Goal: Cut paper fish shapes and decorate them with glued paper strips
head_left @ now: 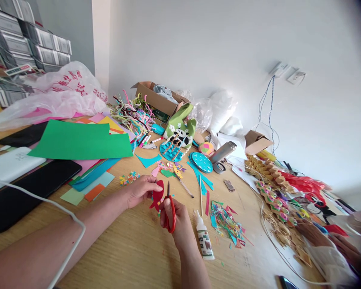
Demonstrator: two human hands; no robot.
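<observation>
My left hand point(142, 189) pinches a red paper fish point(158, 192) between thumb and fingers, its tail hanging down. In my right hand point(177, 218) is a pair of scissors point(170, 212) with red handles, the blades pointing up just right of the fish. The blades look closed together. Beyond my hands lie small colourful paper fish point(168, 172) and a thin brush-like stick point(185, 186). A white glue bottle point(204, 239) lies to the right of my right wrist. Little paper cut-outs point(129, 178) sit in a pile above my left hand.
Paper scraps point(227, 222) are heaped right of the glue. Green sheets point(78, 140) and a black phone-like slab point(27, 192) lie at left, with a white cable crossing over my left forearm. Another person's hands point(314, 233) are at the right edge. A cardboard box point(158, 96) stands behind.
</observation>
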